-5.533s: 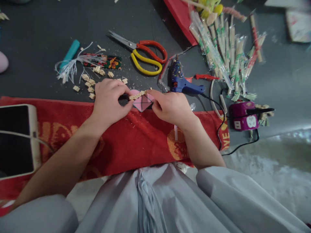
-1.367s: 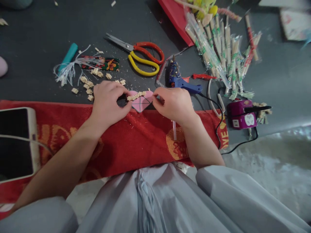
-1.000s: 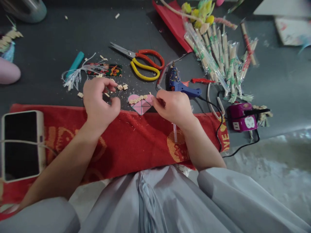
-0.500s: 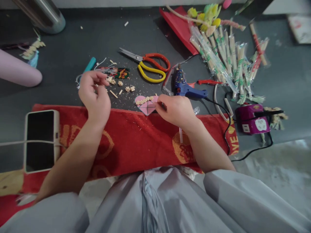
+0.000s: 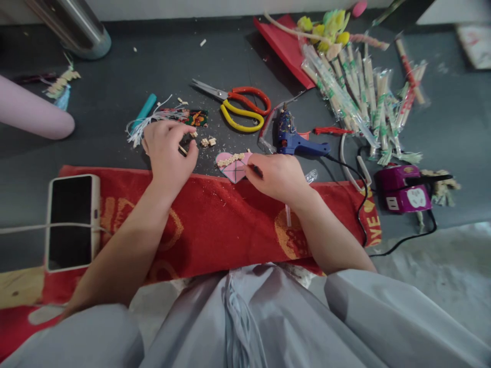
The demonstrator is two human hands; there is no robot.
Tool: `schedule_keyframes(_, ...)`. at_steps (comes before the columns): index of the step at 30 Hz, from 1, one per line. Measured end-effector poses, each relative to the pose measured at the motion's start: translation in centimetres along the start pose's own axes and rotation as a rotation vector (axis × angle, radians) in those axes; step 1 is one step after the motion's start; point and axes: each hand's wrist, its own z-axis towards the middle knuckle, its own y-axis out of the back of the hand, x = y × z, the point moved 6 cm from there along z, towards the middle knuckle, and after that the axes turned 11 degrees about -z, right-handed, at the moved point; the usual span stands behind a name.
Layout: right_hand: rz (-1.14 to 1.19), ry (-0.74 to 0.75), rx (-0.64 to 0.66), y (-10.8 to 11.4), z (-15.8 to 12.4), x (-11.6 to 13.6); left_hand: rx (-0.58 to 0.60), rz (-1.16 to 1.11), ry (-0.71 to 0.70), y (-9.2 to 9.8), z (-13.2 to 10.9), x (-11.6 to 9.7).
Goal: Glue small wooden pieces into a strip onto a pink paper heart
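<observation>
A pink heart-shaped card (image 5: 233, 168) lies on the dark table at the edge of a red cloth (image 5: 215, 225), with a row of small wooden bits glued across its top. My right hand (image 5: 276, 176) rests beside the heart's right side, fingers curled, pinching its edge. My left hand (image 5: 169, 153) is to the left of the heart, fingers pinched on a thin wooden stick among the loose wood pieces (image 5: 207, 141).
Red and yellow scissors (image 5: 240, 105), a blue glue gun (image 5: 295, 140) with its cord, a purple power socket (image 5: 401, 186), wrapped chopsticks (image 5: 356, 97), a teal tube (image 5: 144, 108), white threads, a phone (image 5: 72, 220) on a cable, a metal cylinder (image 5: 72, 25).
My left hand left the heart, reached left into the wood pieces and came back pinching a thin stick. My right hand stayed at the heart. The view shifted, showing more table.
</observation>
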Motion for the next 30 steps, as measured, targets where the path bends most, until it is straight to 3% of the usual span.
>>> schedule_keyframes(3, -0.003, 0.004, 0.006, 0.0, 0.0, 0.1, 0.074, 0.014, 0.020, -0.8, 0.2, 0.2)
schedule_keyframes(7, -0.008, 0.004, 0.020, 0.0, 0.0, 0.1, 0.086, 0.021, 0.000, -1.3, 0.1, 0.6)
schedule_keyframes(14, 0.048, 0.005, -0.049, -0.3, 0.1, 0.0, -0.138, -0.018, -0.313, -1.5, -0.2, 1.3)
schedule_keyframes(23, 0.633, 0.192, -0.468, -0.3, -0.1, -0.4, -0.206, -0.127, -0.694, 0.1, -2.7, -4.7)
schedule_keyframes(28, 0.771, 0.317, -0.554, 0.0, -0.1, -0.2, -0.229, -0.140, -0.930, 0.6, -3.8, -6.7)
schedule_keyframes(30, 0.772, 0.356, -0.600, 0.2, -0.3, -0.1, -0.214, -0.191, -0.940, 0.4, -3.9, -6.7)
